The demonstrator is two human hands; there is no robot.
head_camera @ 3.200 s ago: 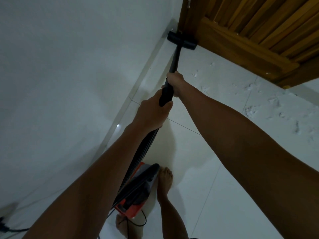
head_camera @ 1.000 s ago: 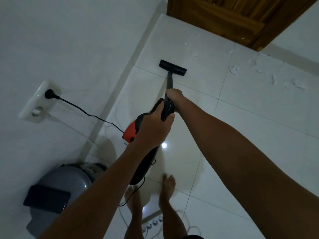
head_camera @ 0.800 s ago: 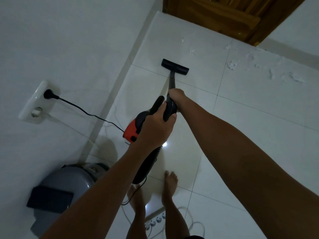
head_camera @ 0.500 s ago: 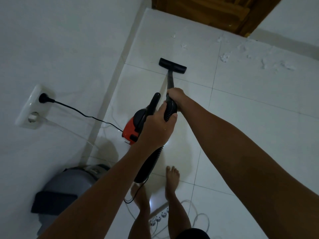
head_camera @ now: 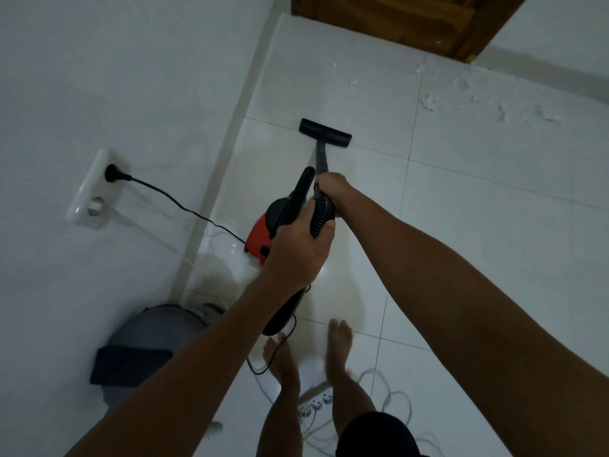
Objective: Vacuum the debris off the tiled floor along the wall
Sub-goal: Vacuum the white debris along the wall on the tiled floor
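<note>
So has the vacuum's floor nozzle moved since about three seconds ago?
Yes. The floor nozzle has pulled back from the wooden door, where it sat in the corner, and now rests on the tile seam nearer the person's feet.

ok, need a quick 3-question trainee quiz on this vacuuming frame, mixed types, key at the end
1. True or false: the floor nozzle sits on top of the white debris.
2. Which hand grips the ribbed hose? A) left hand B) right hand C) neither
3. Fill in: the black power cord runs from the wall socket to the ____ vacuum body.

Key
1. False: the nozzle lies nearer the person, and the debris is beyond it, toward the wooden door.
2. A; the right hand holds the rigid tube ahead of it.
3. red
</note>
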